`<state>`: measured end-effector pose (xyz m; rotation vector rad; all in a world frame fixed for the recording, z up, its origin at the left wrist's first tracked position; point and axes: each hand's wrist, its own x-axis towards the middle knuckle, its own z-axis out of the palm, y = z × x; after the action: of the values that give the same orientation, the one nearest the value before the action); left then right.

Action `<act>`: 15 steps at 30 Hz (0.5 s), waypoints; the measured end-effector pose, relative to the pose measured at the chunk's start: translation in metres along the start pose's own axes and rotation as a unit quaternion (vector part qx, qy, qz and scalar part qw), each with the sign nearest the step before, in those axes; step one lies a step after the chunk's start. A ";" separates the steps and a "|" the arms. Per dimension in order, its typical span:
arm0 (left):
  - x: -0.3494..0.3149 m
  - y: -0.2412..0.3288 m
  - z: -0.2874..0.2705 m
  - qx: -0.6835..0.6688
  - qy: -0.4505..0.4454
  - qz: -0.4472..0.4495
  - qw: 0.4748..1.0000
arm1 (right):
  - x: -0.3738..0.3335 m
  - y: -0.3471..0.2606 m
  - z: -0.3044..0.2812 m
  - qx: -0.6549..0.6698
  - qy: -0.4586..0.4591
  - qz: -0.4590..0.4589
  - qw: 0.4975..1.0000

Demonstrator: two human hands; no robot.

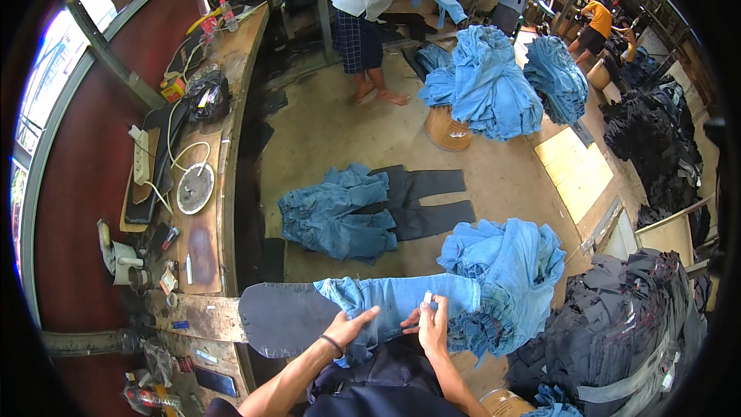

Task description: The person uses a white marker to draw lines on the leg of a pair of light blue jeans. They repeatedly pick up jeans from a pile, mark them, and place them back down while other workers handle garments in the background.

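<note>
A light-blue denim leg (pixel 394 297) lay stretched across a dark rounded board (pixel 278 318), under two hands.
The right hand (pixel 434 330) had its thumb and fingers pinched together on a small white piece (pixel 428 298) over the cloth; the left hand (pixel 349 330) rested on the denim's near edge, thumb spread, though whether it gripped the fabric could not be told. A heaped denim pile (pixel 509 259) stood at the board's right end, dark trousers (pixel 432 217) lay on the floor beyond, and a workbench (pixel 229 208) ran along the left.
</note>
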<state>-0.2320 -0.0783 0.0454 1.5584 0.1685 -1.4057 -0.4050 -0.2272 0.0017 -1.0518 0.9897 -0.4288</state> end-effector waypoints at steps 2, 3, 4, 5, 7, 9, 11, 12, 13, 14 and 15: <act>0.012 0.014 -0.003 0.155 -0.082 0.071 0.982 | -0.001 -0.006 0.000 -0.052 0.019 0.000 0.998; 0.016 0.020 -0.007 0.237 -0.124 0.118 0.956 | -0.001 -0.011 0.000 -0.102 0.032 -0.006 0.994; 0.020 0.023 -0.011 0.343 -0.092 0.135 0.925 | -0.003 -0.017 0.000 -0.146 0.046 0.001 0.988; 0.021 0.022 -0.015 0.299 -0.137 0.150 0.933 | -0.004 -0.023 0.001 -0.160 0.041 -0.011 0.986; 0.020 0.014 -0.021 0.236 -0.184 0.187 0.936 | -0.008 -0.035 0.003 -0.175 0.041 -0.003 0.984; 0.014 -0.005 -0.020 0.098 -0.148 0.088 0.980 | -0.013 -0.043 0.008 -0.243 0.041 -0.014 0.969; 0.010 -0.025 -0.011 -0.085 -0.153 -0.041 0.984 | -0.018 -0.042 0.016 -0.303 0.046 -0.022 0.952; 0.010 -0.032 -0.006 -0.132 -0.095 -0.059 0.985 | -0.018 -0.039 0.020 -0.343 0.052 -0.010 0.938; 0.009 -0.038 0.000 -0.124 -0.080 -0.043 0.988 | -0.021 -0.034 0.024 -0.334 0.044 0.008 0.942; 0.010 -0.041 0.007 -0.124 -0.058 -0.028 0.990 | -0.020 -0.030 0.026 -0.424 0.046 -0.051 0.903; 0.009 -0.045 0.013 -0.115 -0.011 -0.043 0.992 | -0.023 -0.024 0.027 -0.496 0.026 -0.091 0.863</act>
<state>-0.2675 -0.0692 0.0149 1.3581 0.3747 -1.4164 -0.3909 -0.2083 0.0372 -2.0833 1.1838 -0.0618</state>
